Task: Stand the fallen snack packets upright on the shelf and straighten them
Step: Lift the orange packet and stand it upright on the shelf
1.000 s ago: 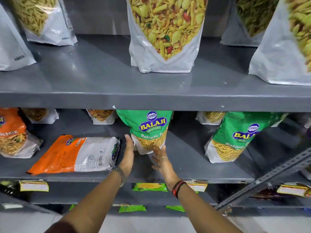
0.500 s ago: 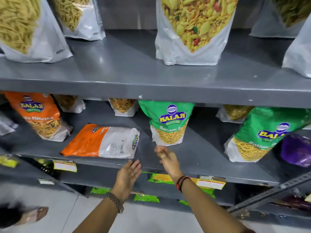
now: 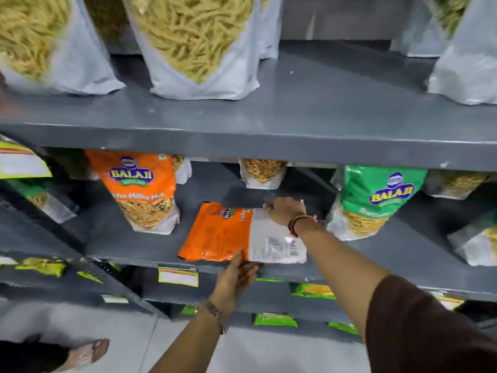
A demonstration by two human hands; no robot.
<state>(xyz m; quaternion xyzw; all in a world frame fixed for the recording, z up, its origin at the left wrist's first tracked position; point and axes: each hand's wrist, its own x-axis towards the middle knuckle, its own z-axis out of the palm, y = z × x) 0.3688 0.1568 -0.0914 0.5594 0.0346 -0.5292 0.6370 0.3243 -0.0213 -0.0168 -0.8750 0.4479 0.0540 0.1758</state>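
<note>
An orange and white snack packet (image 3: 223, 232) lies flat on the middle grey shelf (image 3: 129, 238), back side up. My left hand (image 3: 236, 278) grips its front edge from below. My right hand (image 3: 285, 211) reaches over it and holds its far edge. To its left an orange Balaji packet (image 3: 142, 189) stands upright. A green Balaji packet (image 3: 373, 200) stands upright to the right.
Large white pouches (image 3: 199, 49) of yellow snacks stand on the upper shelf (image 3: 295, 135). Small white packets (image 3: 262, 173) stand at the back of the middle shelf. Lower shelves carry green packets (image 3: 274, 320) and price labels (image 3: 177, 275). A person's sandalled foot (image 3: 86, 354) is on the floor at left.
My view has swung left. Both hands left the green packet and moved to the fallen orange packet, now holding its near and far edges.
</note>
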